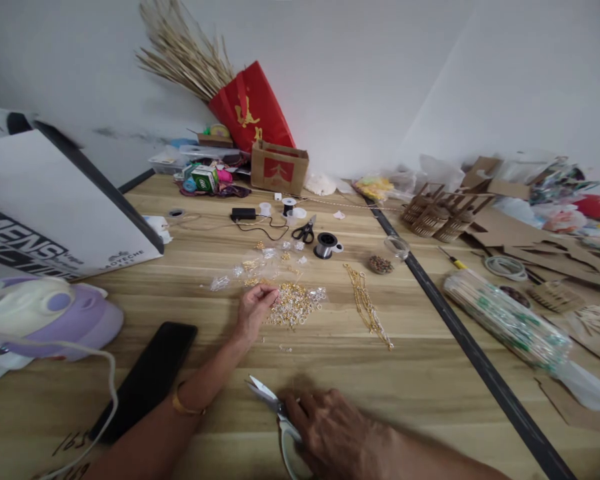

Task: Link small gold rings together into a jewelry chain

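Note:
My left hand (254, 310) is at the left edge of a pile of small gold and silver beads and rings (294, 305). Its thumb and fingertips are pinched together; whatever lies between them is too small to make out. Nearer to me, my right hand (333, 427) rests low over the table with curled fingers. It grips a pair of white-handled scissors (291, 430), whose slightly parted blades point up and left. Part of the handle is hidden under the hand. Small plastic bags of findings (220, 283) lie just beyond the pile.
Gold chains (363, 300) lie right of the pile. Behind are black scissors (305, 230), a wire spool (325, 245) and a jar of brown beads (381, 265). A phone (153, 373) and purple-white appliance (70, 317) sit left; wrapped sticks (505, 320) lie right.

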`<state>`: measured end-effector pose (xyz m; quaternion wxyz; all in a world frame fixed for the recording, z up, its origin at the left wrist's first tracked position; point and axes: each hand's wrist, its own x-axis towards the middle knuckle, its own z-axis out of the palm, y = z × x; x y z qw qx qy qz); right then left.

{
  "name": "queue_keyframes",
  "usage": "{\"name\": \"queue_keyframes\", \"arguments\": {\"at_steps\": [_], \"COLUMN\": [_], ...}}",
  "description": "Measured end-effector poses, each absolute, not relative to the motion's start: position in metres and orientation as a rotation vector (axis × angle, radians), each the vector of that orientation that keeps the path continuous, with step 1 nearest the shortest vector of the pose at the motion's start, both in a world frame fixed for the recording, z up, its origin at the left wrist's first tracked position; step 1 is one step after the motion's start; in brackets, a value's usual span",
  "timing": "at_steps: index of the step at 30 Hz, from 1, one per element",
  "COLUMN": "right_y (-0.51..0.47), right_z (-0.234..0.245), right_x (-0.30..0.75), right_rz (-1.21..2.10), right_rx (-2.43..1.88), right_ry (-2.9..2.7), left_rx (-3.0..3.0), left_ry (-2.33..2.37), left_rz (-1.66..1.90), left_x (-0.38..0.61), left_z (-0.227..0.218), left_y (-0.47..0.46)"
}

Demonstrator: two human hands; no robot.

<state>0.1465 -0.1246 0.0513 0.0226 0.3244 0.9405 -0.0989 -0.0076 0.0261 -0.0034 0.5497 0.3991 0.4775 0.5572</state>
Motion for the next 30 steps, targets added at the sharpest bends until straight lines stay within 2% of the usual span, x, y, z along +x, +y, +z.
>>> {"name": "queue_keyframes", "arguments": {"at_steps": [5,9,12,17,20,25,30], "right_y": [-0.119,-0.096,-0.068,-0.034,-0.033,-0.037,-0.03], "right_z": [0.05,0.053,0.053,0.027,0.007,-0.011,-0.019], "right_x": [0.153,0.175,0.197,0.213,0.205,0.19,0.188], "right_rz": [-0.327,-0.562,-1.17,-2.566,-3.09,-3.404,-3.444], "right_rx": [1.007,1.132,1.014,0.632,0.564,0.846,0.998], "right_ry": [2.781,2.756,2.662,1.984,1.584,1.55,1.675], "left_rx": [0.925,0.87,0.816,0.774,0.748,0.777,0.871], "left_ry": [1.105,1.083,1.062,1.048,1.064,1.064,1.095], "left_rz": [1.331,1.362,1.368,1.362,1.364,1.361,1.403], "left_x": [-0.012,-0.015,-0.016,-0.014,-0.013,-0.01,-0.006], "left_z": [-0.008,-0.013,-0.014,-0.013,-0.014,-0.012,-0.005], "left_y": [0.03,0.034,0.035,0.033,0.032,0.03,0.025]}}
